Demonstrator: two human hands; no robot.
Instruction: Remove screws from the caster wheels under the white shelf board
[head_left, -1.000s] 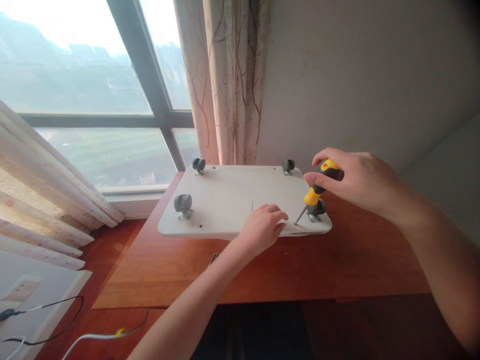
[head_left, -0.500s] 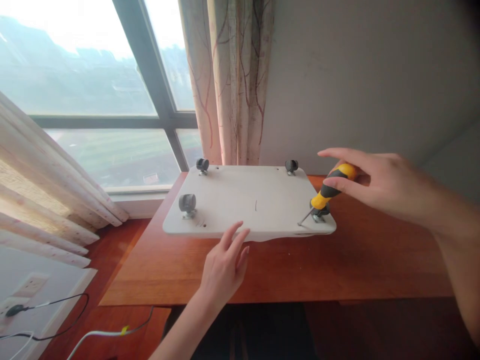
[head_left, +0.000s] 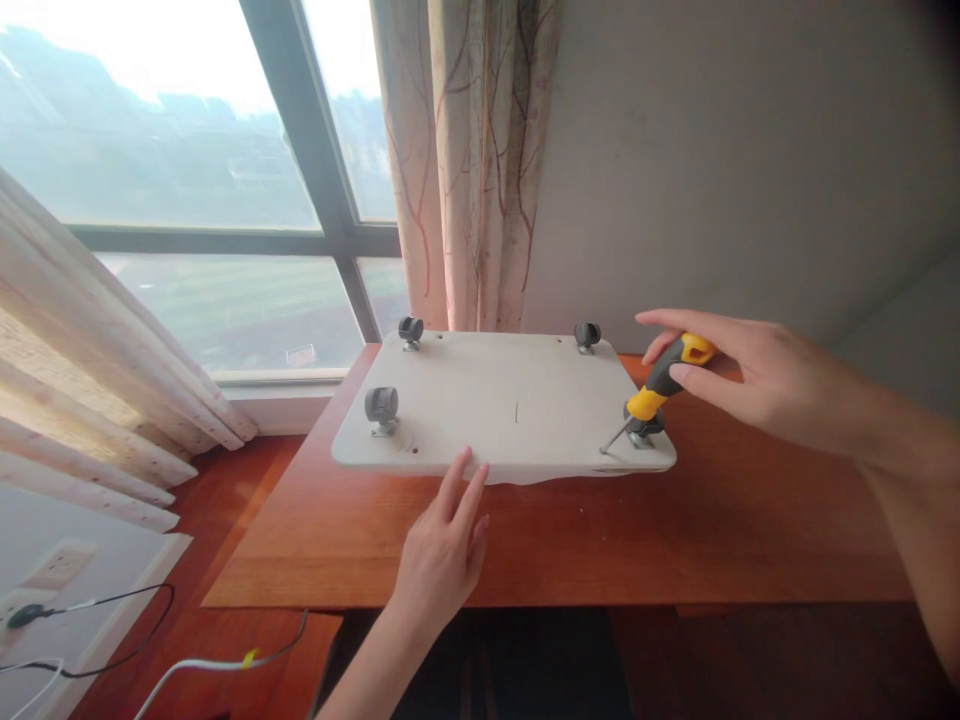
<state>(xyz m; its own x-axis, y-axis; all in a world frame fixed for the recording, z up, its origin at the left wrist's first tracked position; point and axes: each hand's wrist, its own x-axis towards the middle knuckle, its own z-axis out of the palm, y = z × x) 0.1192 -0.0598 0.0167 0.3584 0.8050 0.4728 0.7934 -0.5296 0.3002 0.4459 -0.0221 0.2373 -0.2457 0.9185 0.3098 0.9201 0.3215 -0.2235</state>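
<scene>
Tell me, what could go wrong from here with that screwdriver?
The screwdriver in the right hand leans at a slant, so its tip might slip and scratch the white panel.
The left hand has only fingertips at the panel's near edge, so the panel could perhaps shift if the right hand pushes hard.
The tool sits close by the near right caster, which might get in its way.

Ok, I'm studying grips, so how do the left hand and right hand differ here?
The right hand holds a screwdriver; the left hand holds nothing. The left hand is low at the board's near edge, while the right hand is raised by its right side. Both are bare.
</scene>
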